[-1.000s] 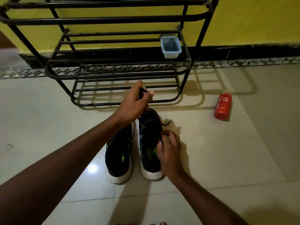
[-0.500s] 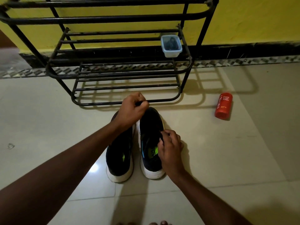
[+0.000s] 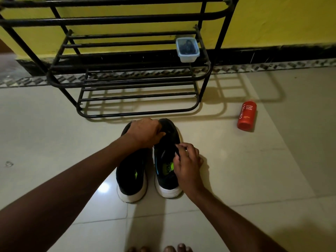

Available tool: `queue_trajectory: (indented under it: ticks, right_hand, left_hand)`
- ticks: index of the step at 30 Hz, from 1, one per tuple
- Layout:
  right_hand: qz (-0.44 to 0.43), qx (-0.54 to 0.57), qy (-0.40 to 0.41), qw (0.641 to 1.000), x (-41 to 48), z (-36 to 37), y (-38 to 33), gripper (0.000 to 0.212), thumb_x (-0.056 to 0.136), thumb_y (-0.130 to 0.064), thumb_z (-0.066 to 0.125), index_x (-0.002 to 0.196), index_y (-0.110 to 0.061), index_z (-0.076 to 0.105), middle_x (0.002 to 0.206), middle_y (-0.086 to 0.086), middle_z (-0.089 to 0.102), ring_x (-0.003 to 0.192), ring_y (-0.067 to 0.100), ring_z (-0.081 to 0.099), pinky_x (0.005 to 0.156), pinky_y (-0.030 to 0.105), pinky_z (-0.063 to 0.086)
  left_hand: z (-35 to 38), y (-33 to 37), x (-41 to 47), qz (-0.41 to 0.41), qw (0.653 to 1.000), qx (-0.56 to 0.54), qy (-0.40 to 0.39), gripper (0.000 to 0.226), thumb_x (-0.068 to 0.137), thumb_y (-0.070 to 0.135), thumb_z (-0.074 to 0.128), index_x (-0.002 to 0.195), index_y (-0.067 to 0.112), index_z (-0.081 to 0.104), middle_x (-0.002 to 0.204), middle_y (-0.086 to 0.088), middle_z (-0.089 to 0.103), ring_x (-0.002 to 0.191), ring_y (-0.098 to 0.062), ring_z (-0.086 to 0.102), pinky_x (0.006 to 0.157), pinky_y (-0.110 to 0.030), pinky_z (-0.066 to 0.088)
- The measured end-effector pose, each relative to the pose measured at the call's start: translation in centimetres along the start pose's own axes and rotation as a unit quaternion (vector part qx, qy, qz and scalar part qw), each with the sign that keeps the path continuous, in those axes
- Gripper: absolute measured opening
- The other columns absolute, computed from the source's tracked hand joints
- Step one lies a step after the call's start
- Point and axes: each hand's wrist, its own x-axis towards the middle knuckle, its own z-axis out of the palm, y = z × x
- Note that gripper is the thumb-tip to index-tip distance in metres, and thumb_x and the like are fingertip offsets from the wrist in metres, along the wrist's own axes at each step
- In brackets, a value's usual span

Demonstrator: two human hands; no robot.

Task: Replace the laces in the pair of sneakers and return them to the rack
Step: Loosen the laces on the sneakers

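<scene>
The left sneaker [image 3: 131, 175] and right sneaker [image 3: 166, 179] stand side by side on the floor [image 3: 245, 179], just before the rack [image 3: 127, 20]. The left hand [image 3: 144, 132] curls over the right sneaker's toe; whether it grips anything, I cannot tell. The right hand [image 3: 187, 160] pinches that sneaker's eyelet edge. A clear box [image 3: 188, 50] at the middle shelf's right end holds something dark.

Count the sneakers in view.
2, side by side on the floor before the shoe rack: the left sneaker and the right sneaker. None sit on the rack's visible shelves.
</scene>
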Motion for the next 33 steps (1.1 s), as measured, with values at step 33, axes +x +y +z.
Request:
queue_trajectory:
  ticks: [33]
  right_hand:
    - [0.385, 0.361, 0.091, 0.844, 1.9, -10.9, 11.7, 0.02, 0.089, 0.014, 0.062, 0.086, -0.004, 0.069, 0.08, 0.012, 0.068, 0.078, 0.02, 0.069, 0.063, 0.024, 0.058]
  left_hand:
    - [4.6, 17.3, 4.0, -0.124, 0.757, -0.616, -0.176, 0.038, 0.095, -0.008, 0.048, 0.129, 0.004, 0.058, 0.114, -0.012, 0.063, 0.096, -0.017, 0.06, 0.074, -0.024, 0.046]
